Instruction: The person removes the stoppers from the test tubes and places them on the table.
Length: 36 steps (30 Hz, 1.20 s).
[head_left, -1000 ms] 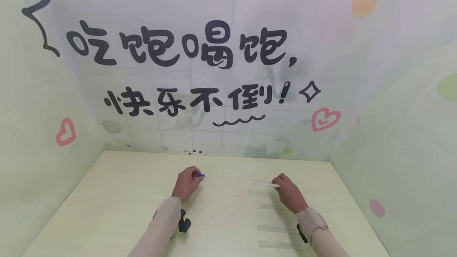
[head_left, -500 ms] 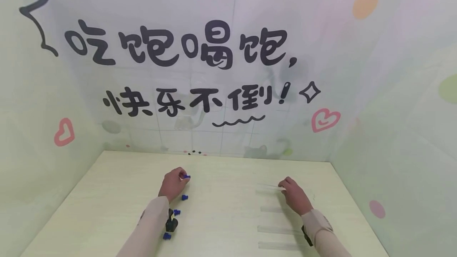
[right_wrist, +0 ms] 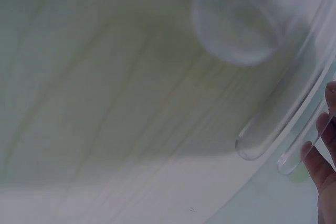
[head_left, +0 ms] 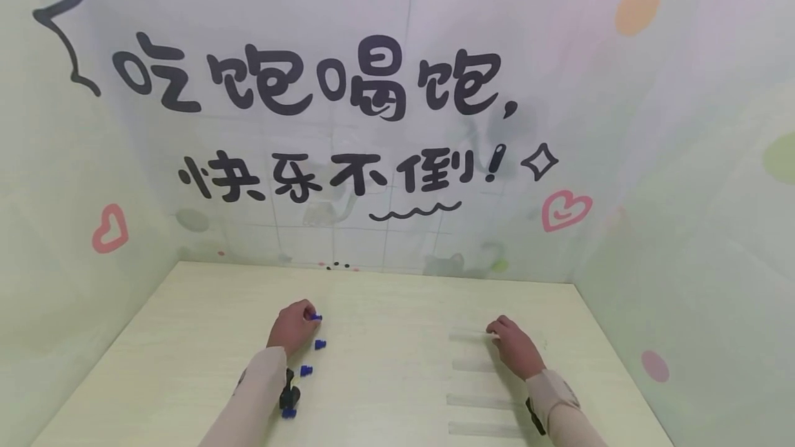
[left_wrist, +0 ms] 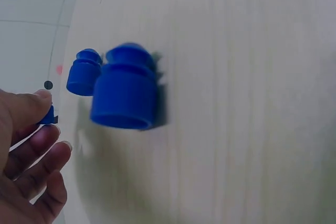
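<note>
In the head view my left hand (head_left: 290, 326) pinches a small blue test tube stopper (head_left: 317, 317) at or just above the tabletop. Nearer me, other blue stoppers (head_left: 320, 344) stand in a line beside my left forearm. The left wrist view shows two of them close up, the larger-looking stopper (left_wrist: 125, 98) in front. On the right, my right hand (head_left: 517, 349) has its fingers on the far clear test tube (right_wrist: 296, 148); the thumb's contact is hidden. Several more clear tubes (head_left: 481, 401) lie sideways in a row towards me.
A pale wooden table (head_left: 385, 357) carries everything. Printed fabric walls (head_left: 695, 226) enclose its back and both sides. Dark wrist cameras (head_left: 289, 395) hang beneath the sleeves, close to the nearest stoppers.
The left hand has moved left and towards me with its stopper, uncovering the other stoppers. The right hand has moved slightly right and towards me, lowering its tube to the table.
</note>
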{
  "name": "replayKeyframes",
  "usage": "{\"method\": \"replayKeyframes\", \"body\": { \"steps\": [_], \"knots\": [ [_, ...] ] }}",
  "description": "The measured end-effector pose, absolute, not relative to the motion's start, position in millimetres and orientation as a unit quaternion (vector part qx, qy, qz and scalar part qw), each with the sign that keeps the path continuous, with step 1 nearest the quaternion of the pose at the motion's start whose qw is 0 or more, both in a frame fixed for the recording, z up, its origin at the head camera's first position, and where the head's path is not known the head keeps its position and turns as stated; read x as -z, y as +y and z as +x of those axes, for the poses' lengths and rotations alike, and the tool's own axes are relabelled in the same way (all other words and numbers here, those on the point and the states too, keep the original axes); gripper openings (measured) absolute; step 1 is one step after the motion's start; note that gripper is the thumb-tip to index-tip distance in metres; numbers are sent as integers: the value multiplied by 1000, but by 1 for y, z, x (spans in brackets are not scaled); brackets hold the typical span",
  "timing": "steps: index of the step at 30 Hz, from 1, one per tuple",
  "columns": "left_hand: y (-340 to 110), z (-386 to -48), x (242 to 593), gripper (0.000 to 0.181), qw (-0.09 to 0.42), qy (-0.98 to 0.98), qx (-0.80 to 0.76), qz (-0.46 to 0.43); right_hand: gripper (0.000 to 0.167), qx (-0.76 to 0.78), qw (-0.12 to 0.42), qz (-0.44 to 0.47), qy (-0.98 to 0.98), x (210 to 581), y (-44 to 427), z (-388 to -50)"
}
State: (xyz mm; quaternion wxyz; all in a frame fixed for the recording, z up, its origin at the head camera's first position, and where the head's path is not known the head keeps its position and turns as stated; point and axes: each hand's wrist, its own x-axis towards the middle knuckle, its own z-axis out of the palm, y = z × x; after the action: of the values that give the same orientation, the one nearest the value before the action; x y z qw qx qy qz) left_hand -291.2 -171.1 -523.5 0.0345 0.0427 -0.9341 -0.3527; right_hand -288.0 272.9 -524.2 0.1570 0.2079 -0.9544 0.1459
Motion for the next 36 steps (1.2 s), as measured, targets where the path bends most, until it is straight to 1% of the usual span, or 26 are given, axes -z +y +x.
{"method": "replayKeyframes", "body": {
  "steps": [6, 14, 21, 24, 31, 36],
  "knots": [
    [-171, -286, 528, 13, 21, -941, 335, 37, 22, -118, 149, 209, -959, 529, 272, -285],
    [-176, -281, 531, 13, 18, -948, 315, 28, 21, -78, 186, 211, -956, 529, 272, -280],
    [-177, -279, 532, 15, 12, -949, 313, 32, 21, -65, 192, 200, -959, 532, 275, -280],
    [-177, -278, 532, 17, 14, -948, 316, 28, 22, -69, 194, 204, -957, 532, 275, -280],
    [-178, -281, 536, 25, 10, -945, 327, 29, 25, -95, 176, 202, -959, 529, 274, -280],
    [-180, -285, 540, 32, -7, -945, 325, 36, 27, -123, 190, 233, -946, 528, 275, -280]
  ]
}}
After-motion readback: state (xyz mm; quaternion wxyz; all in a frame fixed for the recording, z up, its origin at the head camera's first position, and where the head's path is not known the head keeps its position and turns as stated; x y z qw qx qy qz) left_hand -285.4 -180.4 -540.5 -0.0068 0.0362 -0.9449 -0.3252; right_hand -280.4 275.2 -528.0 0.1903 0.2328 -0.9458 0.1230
